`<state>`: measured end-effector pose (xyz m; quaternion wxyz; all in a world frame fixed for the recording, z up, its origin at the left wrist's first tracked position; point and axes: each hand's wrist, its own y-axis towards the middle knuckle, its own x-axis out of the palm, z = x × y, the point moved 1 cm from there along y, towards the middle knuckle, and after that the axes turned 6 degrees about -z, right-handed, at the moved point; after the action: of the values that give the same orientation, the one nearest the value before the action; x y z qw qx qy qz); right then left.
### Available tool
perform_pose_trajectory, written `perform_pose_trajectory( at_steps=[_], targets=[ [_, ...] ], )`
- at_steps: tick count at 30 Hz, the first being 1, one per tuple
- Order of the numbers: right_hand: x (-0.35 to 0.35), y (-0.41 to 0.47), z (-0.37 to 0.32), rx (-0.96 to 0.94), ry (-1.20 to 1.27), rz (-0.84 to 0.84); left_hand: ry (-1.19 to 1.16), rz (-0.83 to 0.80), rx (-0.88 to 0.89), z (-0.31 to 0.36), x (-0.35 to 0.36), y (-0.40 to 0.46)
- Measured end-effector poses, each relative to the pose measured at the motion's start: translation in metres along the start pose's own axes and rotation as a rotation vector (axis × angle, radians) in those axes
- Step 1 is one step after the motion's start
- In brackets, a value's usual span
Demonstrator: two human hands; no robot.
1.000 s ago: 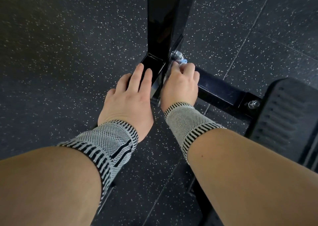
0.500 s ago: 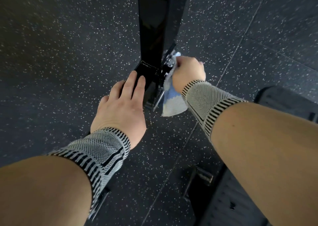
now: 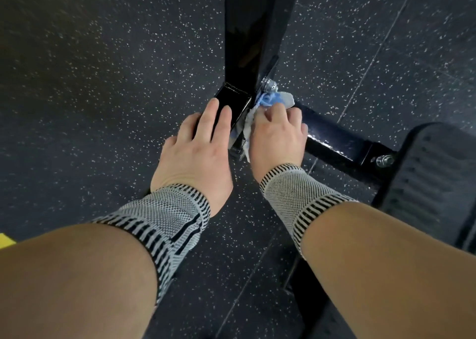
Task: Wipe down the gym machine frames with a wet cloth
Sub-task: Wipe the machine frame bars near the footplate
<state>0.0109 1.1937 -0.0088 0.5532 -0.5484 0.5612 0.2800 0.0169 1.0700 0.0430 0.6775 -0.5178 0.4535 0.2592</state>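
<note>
Floor (image 3: 103,93): dark rubber tiles with pale speckles; tile seams run diagonally at right and between the forearms; a small yellow patch at the left edge.
Frame (image 3: 247,34): glossy black upright post rising from a base joint; a black crossbar (image 3: 334,140) runs from the joint toward the lower right, its top shiny with highlights.
Footplate (image 3: 432,173): black ribbed plate at the right, fixed at the far end of the crossbar.
Base stub (image 3: 231,104): short black box section jutting left of the post at floor level.
Left hand (image 3: 198,148): fingers straight and relaxed, lying flat on the base stub; it grasps nothing.
Right hand (image 3: 278,135): fingers curled over the cloth, pressing it onto the crossbar just beside the post.
Wrist sleeves (image 3: 167,217): grey knit with black stripes, one on each wrist.
Cloth (image 3: 273,99): blue and white, bunched under the right hand at the joint of post and crossbar; one end sticks out past the fingertips, another hangs below the thumb side.
Bolt, joint (image 3: 269,84): silver nut and washer on the bracket, touching the cloth's upper edge.
Bolt, footplate (image 3: 385,160): silver, where the crossbar meets the footplate.
</note>
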Motion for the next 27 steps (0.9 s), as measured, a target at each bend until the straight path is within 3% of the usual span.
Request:
perform_pose_trajectory(
  at_steps=[5, 9, 13, 16, 23, 27],
  targets=[
    [-0.002, -0.009, -0.003, -0.101, 0.084, -0.129, -0.01, 0.001, -0.002, 0.0, 0.0, 0.0],
    [-0.008, 0.001, 0.006, 0.144, 0.386, 0.044, -0.006, 0.015, 0.008, 0.0, -0.001, 0.0],
    [-0.013, 0.017, -0.004, 0.119, 0.301, -0.014, -0.023, 0.011, -0.013, 0.0, -0.001, 0.001],
    [-0.011, -0.002, 0.002, -0.011, 0.187, -0.187, -0.021, -0.002, -0.024, 0.001, -0.002, 0.0],
    [-0.02, -0.052, 0.034, 0.191, 0.694, -0.216, 0.028, -0.056, -0.056, 0.003, -0.005, 0.0],
    [-0.052, -0.09, 0.041, 0.177, 0.846, -0.259, 0.084, -0.073, -0.125, 0.016, -0.014, -0.006]
  ],
)
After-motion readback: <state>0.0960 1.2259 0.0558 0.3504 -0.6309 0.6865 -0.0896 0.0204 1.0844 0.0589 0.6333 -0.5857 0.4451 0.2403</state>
